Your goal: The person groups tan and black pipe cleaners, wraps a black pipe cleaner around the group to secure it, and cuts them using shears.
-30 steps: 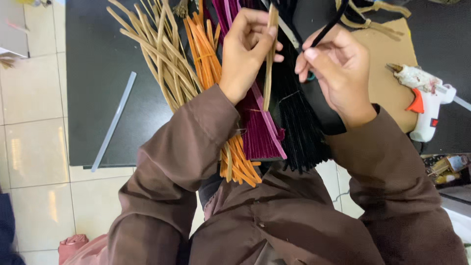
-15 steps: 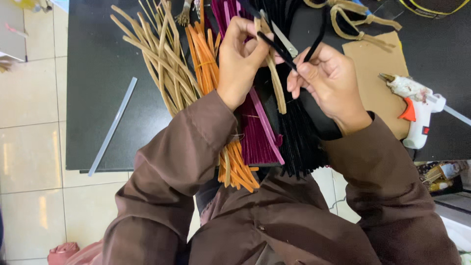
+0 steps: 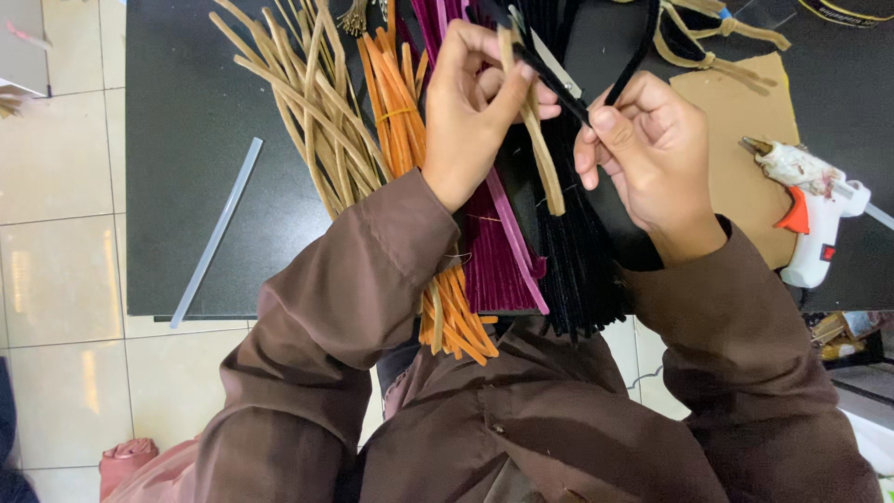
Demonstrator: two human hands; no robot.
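Both hands meet above a black table [image 3: 186, 186]: the left hand [image 3: 470, 107] is closed, thumb and fingers pinching one tan pipe cleaner [image 3: 540, 149] near its top so that it hangs down between the hands, while the right hand [image 3: 647, 149] grips one black pipe cleaner [image 3: 633, 56] that arches up from its fingertips and crosses the tan one. Brown sleeves [image 3: 354, 279] cover both forearms. Beneath the hands four bundles of pipe cleaners lie side by side on the table, their lower ends overhanging its near edge: a loose tan bundle [image 3: 298, 102], an orange bundle [image 3: 396, 121] bound with a band, a magenta bundle [image 3: 498, 261] and a black bundle [image 3: 577, 270]. One clear glue stick [image 3: 216, 233] lies apart at the left of the tabletop. At the right, one white glue gun [image 3: 810, 205] with an orange trigger rests beside a single piece of brown cardboard [image 3: 736, 140], with knotted tan lengths [image 3: 708, 42] just above the cardboard.
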